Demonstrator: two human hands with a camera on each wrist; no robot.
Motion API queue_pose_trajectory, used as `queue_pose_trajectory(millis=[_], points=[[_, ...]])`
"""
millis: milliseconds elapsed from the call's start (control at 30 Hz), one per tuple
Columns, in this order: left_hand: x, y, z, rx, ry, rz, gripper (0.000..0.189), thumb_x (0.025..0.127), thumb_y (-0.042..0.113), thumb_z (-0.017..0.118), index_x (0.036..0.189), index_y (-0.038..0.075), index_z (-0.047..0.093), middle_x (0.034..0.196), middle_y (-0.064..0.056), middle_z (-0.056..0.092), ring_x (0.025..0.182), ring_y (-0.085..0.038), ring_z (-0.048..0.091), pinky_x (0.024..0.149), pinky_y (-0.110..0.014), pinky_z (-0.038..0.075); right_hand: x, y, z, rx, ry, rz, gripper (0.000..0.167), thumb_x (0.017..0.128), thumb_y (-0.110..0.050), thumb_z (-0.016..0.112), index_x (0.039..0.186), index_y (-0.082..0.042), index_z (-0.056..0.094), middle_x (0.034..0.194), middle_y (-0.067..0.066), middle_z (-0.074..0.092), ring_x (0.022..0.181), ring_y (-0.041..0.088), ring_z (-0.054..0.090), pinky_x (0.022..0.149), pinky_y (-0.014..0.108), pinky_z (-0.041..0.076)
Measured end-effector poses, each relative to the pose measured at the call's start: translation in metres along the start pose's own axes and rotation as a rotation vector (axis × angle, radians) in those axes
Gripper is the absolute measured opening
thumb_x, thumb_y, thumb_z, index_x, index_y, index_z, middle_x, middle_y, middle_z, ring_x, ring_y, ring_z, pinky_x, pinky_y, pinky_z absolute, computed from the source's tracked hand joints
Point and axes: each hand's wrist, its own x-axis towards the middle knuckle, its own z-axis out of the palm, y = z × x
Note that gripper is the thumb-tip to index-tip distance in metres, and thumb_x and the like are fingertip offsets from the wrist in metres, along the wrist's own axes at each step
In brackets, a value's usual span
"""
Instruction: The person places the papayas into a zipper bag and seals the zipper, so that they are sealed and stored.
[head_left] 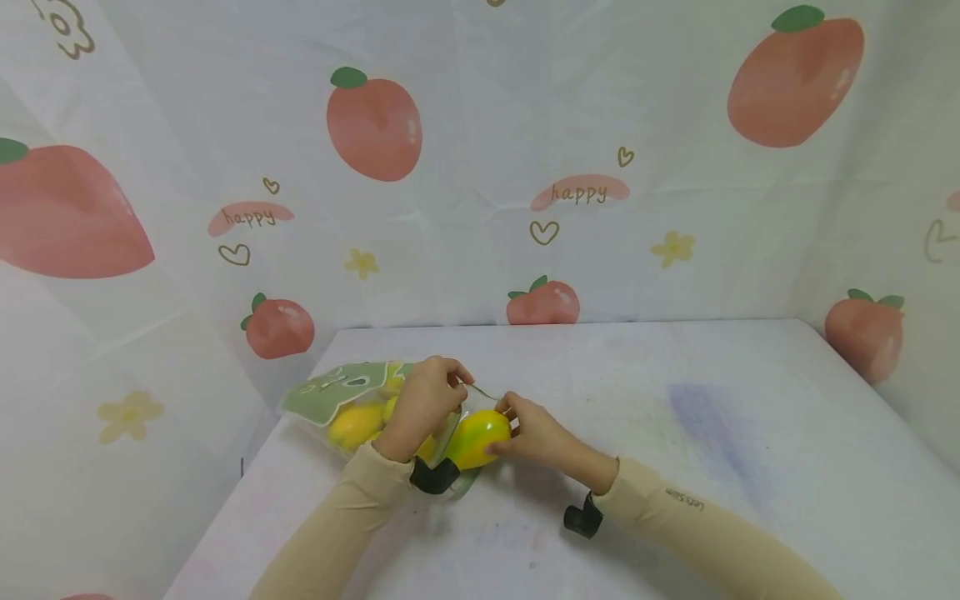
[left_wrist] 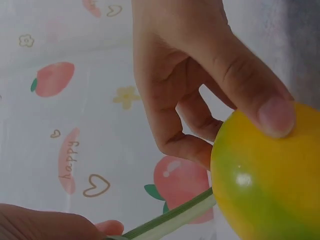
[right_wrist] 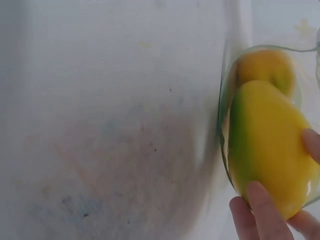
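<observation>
My right hand (head_left: 542, 433) grips a yellow-green mango (head_left: 478, 440) by its near end, thumb on one side and fingers on the other. The mango lies at the mouth of a clear and green plastic bag (head_left: 318, 406), its far end inside the rim in the right wrist view. With my left hand (head_left: 426, 400) I pinch the bag's upper edge, drawn out as a green strip (left_wrist: 170, 217) in the left wrist view. Several yellow fruits (head_left: 356, 427) are in the bag, partly hidden by the left hand. Behind the mango shows another orange-yellow fruit (right_wrist: 267, 67).
The bag lies on the left part of a white table (head_left: 600, 367) with a purple stain (head_left: 708, 425) at right. Behind it hangs a white cloth (head_left: 465, 225) printed with fruit. Black wrist mounts (head_left: 583, 518) sit below both wrists.
</observation>
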Motion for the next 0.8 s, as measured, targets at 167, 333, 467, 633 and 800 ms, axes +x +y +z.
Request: queue_pose_trajectory(millis=[167, 333, 467, 633, 800], points=[[0.0, 0.0, -0.001, 0.0, -0.002, -0.001, 0.017, 0.081, 0.001, 0.06, 0.09, 0.008, 0.073, 0.069, -0.003, 0.061, 0.052, -0.013, 0.057, 0.052, -0.023, 0.047, 0.003, 0.002, 0.003, -0.03, 0.052, -0.014, 0.047, 0.075, -0.019, 0.083, 0.106, -0.007, 0.049, 0.105, 0.014, 0.063, 0.081, 0.018, 0.064, 0.077, 0.034, 0.056], [-0.001, 0.0, -0.001, -0.004, 0.001, 0.002, 0.017, 0.081, 0.001, 0.06, 0.089, 0.008, 0.073, 0.068, -0.003, 0.061, 0.051, -0.013, 0.058, 0.053, -0.023, 0.047, 0.006, 0.002, 0.008, -0.028, 0.106, 0.022, 0.047, 0.075, -0.021, 0.083, 0.103, -0.007, 0.048, 0.101, 0.011, 0.061, 0.082, 0.019, 0.06, 0.075, 0.033, 0.054], [0.0, 0.0, 0.0, -0.015, 0.0, 0.007, 0.017, 0.081, 0.001, 0.06, 0.089, 0.008, 0.073, 0.066, -0.002, 0.062, 0.05, -0.012, 0.058, 0.051, -0.024, 0.045, 0.009, 0.0, 0.012, -0.005, 0.154, 0.037, 0.047, 0.077, -0.022, 0.081, 0.101, -0.005, 0.045, 0.097, 0.011, 0.06, 0.083, 0.019, 0.059, 0.072, 0.031, 0.052], [0.0, 0.0, 0.0, -0.026, 0.007, 0.025, 0.017, 0.08, 0.002, 0.062, 0.089, 0.009, 0.074, 0.068, -0.002, 0.064, 0.051, -0.012, 0.057, 0.051, -0.024, 0.045, 0.011, -0.005, 0.016, 0.029, 0.159, 0.043, 0.047, 0.079, -0.021, 0.08, 0.101, -0.002, 0.043, 0.096, 0.012, 0.054, 0.085, 0.021, 0.053, 0.072, 0.03, 0.049], [-0.001, 0.0, 0.0, -0.042, 0.006, 0.019, 0.017, 0.081, 0.001, 0.061, 0.089, 0.009, 0.073, 0.068, -0.002, 0.063, 0.051, -0.012, 0.058, 0.052, -0.024, 0.046, 0.01, -0.006, 0.018, 0.072, 0.119, 0.039, 0.045, 0.078, -0.012, 0.08, 0.102, 0.0, 0.044, 0.1, 0.014, 0.054, 0.083, 0.021, 0.058, 0.075, 0.031, 0.054]])
